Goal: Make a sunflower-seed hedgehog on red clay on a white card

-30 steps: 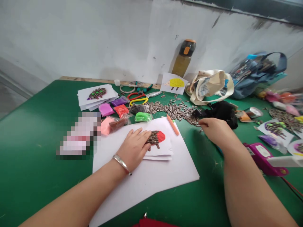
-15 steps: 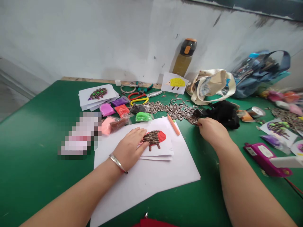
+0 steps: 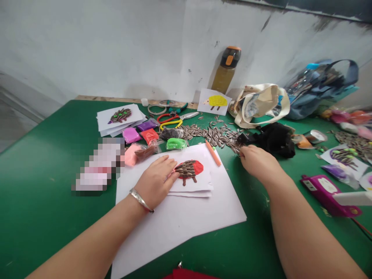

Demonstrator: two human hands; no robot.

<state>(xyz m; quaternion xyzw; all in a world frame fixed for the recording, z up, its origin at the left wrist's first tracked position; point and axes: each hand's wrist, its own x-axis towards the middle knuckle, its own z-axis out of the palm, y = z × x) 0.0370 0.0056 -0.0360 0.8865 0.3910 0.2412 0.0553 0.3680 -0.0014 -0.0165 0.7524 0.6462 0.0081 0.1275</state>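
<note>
My left hand point(image 3: 157, 179) lies flat, fingers spread, on a small white card point(image 3: 203, 182). Its fingertips touch the left edge of a red clay hedgehog figure point(image 3: 198, 167), whose body is covered with rows of striped sunflower seeds point(image 3: 186, 169). Larger white paper point(image 3: 174, 228) lies under the card. At the right end of a loose seed pile point(image 3: 217, 136), my right hand point(image 3: 252, 158) has its fingers pinched together, with whatever is between them hidden. An orange pen-like tool point(image 3: 213, 154) rests by the card's upper right corner.
Clay packets point(image 3: 149, 136), scissors point(image 3: 171, 123) and finished cards point(image 3: 117, 117) sit behind on the green table point(image 3: 43, 162). A bottle point(image 3: 225, 71) leans against the wall. A cream bag point(image 3: 244, 116), black cloth item point(image 3: 279, 140) and magenta device point(image 3: 328, 195) are at the right.
My left hand has slid slightly left, showing more of the figure's left edge. My right hand has shifted slightly left at the seed pile.
</note>
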